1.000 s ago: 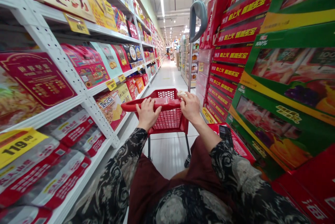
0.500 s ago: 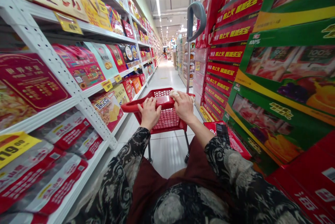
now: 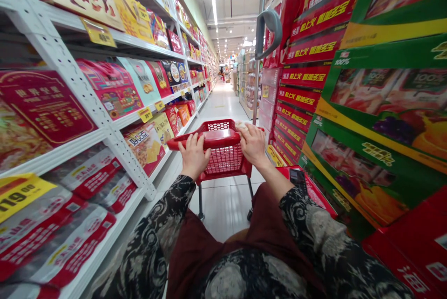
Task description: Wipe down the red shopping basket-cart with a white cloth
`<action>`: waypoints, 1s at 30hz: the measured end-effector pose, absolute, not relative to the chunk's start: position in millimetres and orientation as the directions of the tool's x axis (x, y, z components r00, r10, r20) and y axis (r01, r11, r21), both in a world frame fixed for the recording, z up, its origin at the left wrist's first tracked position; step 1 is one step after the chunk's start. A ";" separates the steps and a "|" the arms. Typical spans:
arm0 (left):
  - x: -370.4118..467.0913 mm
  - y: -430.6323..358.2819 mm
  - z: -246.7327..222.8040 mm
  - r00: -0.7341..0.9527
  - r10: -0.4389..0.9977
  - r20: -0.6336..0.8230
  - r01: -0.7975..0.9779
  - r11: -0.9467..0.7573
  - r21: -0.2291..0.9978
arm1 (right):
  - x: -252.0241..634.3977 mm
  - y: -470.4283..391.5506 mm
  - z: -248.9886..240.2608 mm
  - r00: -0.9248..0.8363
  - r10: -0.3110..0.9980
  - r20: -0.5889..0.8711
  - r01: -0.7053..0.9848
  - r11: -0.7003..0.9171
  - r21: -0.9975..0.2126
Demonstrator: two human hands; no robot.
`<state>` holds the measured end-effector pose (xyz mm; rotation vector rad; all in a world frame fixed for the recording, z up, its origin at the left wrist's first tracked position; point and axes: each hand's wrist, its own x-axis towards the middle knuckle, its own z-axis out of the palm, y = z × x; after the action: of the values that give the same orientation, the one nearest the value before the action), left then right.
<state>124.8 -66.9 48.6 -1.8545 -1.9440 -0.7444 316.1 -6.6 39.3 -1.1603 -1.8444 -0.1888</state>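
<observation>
A red shopping cart point(image 3: 226, 157) with a mesh basket stands in front of me, its red handle bar point(image 3: 221, 138) toward me. My left hand point(image 3: 194, 155) has its fingers bent over the left part of the bar. On the right end rests my right hand point(image 3: 252, 144), closed round the bar together with a crumpled whitish cloth or tissue point(image 3: 240, 125). The cloth pokes out beyond the fingers. No goods can be made out in the basket.
White shelves point(image 3: 115, 147) of packaged snacks run along the left. Stacked red drink cartons point(image 3: 302, 96) and green gift boxes point(image 3: 370, 136) line the right. A metal pole with a grey hook point(image 3: 268, 33) rises ahead on the right. A dark phone-like object point(image 3: 298, 179) lies on a red box.
My left hand has slid a little to the left along the bar. The cart and my right hand appear slightly farther right in view, and more bar shows between the hands.
</observation>
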 end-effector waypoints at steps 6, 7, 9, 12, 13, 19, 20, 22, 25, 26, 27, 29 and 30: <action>117.3 -63.9 40.1 -0.073 0.822 0.564 0.993 0.007 0.119 | 287.6 -16.6 35.0 -0.193 0.592 0.783 0.761 0.594 -0.261; 117.1 -63.3 39.8 -0.073 0.822 0.565 0.993 0.007 0.119 | 278.4 -20.2 34.4 -0.223 0.580 0.783 0.753 0.613 -0.239; 116.2 -63.1 39.9 -0.070 0.824 0.563 0.993 0.005 0.116 | 266.3 -24.2 33.6 -0.275 0.554 0.785 0.736 0.647 -0.199; 114.4 -64.7 41.1 -0.067 0.828 0.557 0.994 0.005 0.113 | 271.8 -19.8 33.0 -0.313 0.541 0.781 0.732 0.661 -0.165; 114.1 -65.3 41.6 -0.064 0.830 0.554 0.994 0.002 0.111 | 278.9 -16.1 33.0 -0.298 0.550 0.780 0.742 0.648 -0.173; 118.7 -66.2 43.4 -0.072 0.839 0.540 0.992 0.006 0.123 | 305.0 -5.1 35.9 -0.134 0.639 0.757 0.790 0.530 -0.308; 119.5 -66.2 43.3 -0.073 0.838 0.541 0.992 0.006 0.125 | 300.1 -8.1 36.4 -0.139 0.644 0.752 0.784 0.536 -0.313; 120.3 -66.6 43.4 -0.066 0.836 0.544 0.992 -0.004 0.126 | 284.1 -15.9 38.0 -0.179 0.647 0.742 0.758 0.571 -0.315; 121.5 -67.2 46.4 -0.061 0.805 0.590 0.987 -0.041 0.157 | 258.2 -24.6 43.0 -0.186 0.668 0.720 0.705 0.601 -0.375; 122.9 -66.7 48.7 -0.054 0.777 0.627 0.982 -0.073 0.175 | 252.1 -25.3 45.5 -0.167 0.680 0.714 0.681 0.603 -0.415; 125.1 -65.2 51.5 -0.032 0.745 0.666 0.974 -0.125 0.187 | 247.8 -25.0 48.3 -0.142 0.692 0.707 0.649 0.605 -0.461; 132.4 -59.1 57.6 0.060 0.690 0.722 0.943 -0.277 0.186 | 245.1 -22.2 54.3 -0.101 0.708 0.699 0.551 0.625 -0.554; 137.2 -54.4 60.3 0.115 0.677 0.727 0.919 -0.351 0.181 | 246.2 -20.3 57.1 -0.084 0.709 0.700 0.486 0.642 -0.593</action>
<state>137.2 -54.4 60.3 -2.0850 -1.5625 -1.0819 246.2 -20.3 57.1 -0.9752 -1.7334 0.2467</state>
